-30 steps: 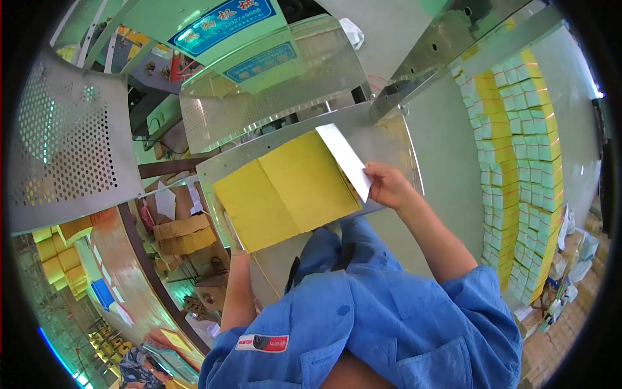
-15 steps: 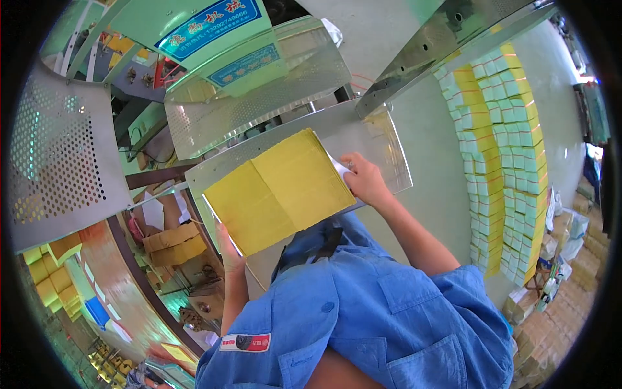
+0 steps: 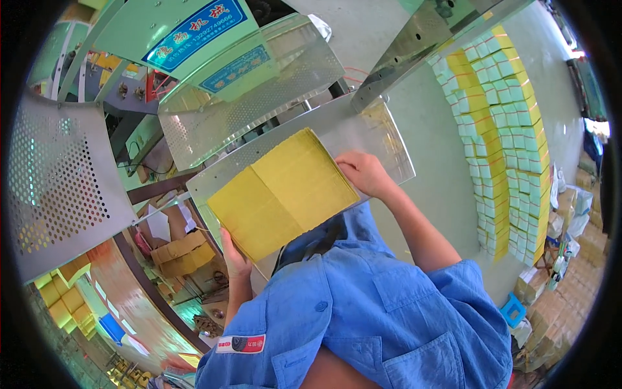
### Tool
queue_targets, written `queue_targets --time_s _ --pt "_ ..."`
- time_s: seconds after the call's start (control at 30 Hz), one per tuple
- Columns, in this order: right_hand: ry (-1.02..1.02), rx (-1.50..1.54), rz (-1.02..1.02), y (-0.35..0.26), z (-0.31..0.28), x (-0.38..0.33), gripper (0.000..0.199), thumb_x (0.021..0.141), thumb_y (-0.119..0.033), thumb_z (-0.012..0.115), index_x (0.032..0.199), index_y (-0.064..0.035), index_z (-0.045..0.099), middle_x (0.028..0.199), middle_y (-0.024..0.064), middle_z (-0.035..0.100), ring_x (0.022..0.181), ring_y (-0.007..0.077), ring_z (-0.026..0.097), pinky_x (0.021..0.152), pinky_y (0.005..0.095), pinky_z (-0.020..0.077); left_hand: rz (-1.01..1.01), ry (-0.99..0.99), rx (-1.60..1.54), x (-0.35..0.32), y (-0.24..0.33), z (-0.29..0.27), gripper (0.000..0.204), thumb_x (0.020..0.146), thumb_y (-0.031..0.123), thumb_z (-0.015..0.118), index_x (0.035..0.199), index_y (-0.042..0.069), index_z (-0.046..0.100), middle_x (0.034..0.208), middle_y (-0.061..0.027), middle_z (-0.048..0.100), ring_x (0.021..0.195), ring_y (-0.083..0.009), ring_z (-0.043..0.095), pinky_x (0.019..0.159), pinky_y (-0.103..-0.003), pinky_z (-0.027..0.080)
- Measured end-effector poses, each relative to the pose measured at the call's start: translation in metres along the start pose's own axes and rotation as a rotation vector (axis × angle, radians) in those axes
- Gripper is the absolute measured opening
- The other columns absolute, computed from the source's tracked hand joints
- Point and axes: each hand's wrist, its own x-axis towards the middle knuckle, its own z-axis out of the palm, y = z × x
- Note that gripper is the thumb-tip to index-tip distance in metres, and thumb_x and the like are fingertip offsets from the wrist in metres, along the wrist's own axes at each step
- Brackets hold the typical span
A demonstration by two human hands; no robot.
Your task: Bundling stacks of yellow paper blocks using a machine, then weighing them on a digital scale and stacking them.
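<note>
A stack of yellow paper sheets (image 3: 283,193) with a crease across its middle rests slanted over the near side of a metal tray (image 3: 337,123). My left hand (image 3: 234,255) grips its lower left edge, thumb upright along the side and the other fingers mostly hidden. At the right edge, near the upper right corner, my right hand (image 3: 367,174) is closed with curled fingers pressed against the side of the stack. Its fingertips are partly hidden.
Beyond the tray stands a green machine (image 3: 194,32) with a perforated clear guard (image 3: 253,84). A perforated metal panel (image 3: 58,175) is at left, a steel beam (image 3: 414,52) at upper right. Long rows of banded paper bundles (image 3: 505,142) lie on the floor at right; cartons (image 3: 184,256) lie at lower left.
White sheet edges that stuck out at the left and right sides of the stack no longer show. My right hand's fingers have curled in against the edge; my left hand has lowered slightly.
</note>
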Motion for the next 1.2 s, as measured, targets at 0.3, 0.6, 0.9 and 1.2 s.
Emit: queue_targets --time_s 0.3,0.6,0.9,1.2 --pt "-0.194 0.406 0.215 -0.025 -0.025 0.002 0.05 0.101 -0.047 0.044 0.134 -0.0122 0.058 0.107 0.0165 0.07 0.087 0.0239 0.071 0.084 0.0341 0.0535 0.029 0.066 0.01 -0.002 -0.001 0.01 0.053 0.107 0.042 0.03 0.14 0.004 0.046 0.133 -0.0089 0.055 0.12 -0.0224 0.055 0.101 -0.037 0.044" --pt "-0.235 0.208 0.112 -0.023 -0.026 0.009 0.052 0.099 -0.049 0.045 0.133 -0.011 0.059 0.12 0.015 0.067 0.11 0.0348 0.063 0.095 0.041 0.0484 0.042 0.129 -0.006 -0.002 -0.001 0.018 0.055 0.107 0.043 0.028 0.139 0.003 0.046 0.134 -0.0097 0.056 0.121 -0.0226 0.055 0.101 -0.037 0.044" --pt "-0.302 0.449 0.241 -0.027 -0.027 0.011 0.045 0.1 -0.039 0.047 0.13 -0.0088 0.061 0.111 0.0137 0.069 0.097 0.0229 0.068 0.083 0.0346 0.0529 -0.068 0.206 0.124 0.021 -0.007 -0.006 0.049 0.103 0.038 0.044 0.131 -0.001 0.052 0.12 -0.0123 0.063 0.102 -0.023 0.065 0.083 -0.034 0.054" --pt "-0.148 0.567 -0.071 -0.03 -0.015 0.033 0.037 0.093 -0.004 0.046 0.127 -0.0088 0.059 0.124 0.0081 0.063 0.107 0.0173 0.061 0.093 0.03 0.0472 0.806 0.087 1.492 0.014 -0.012 -0.007 0.033 0.097 0.015 0.049 0.123 -0.004 0.056 0.122 -0.0159 0.06 0.112 -0.0283 0.058 0.094 -0.041 0.047"
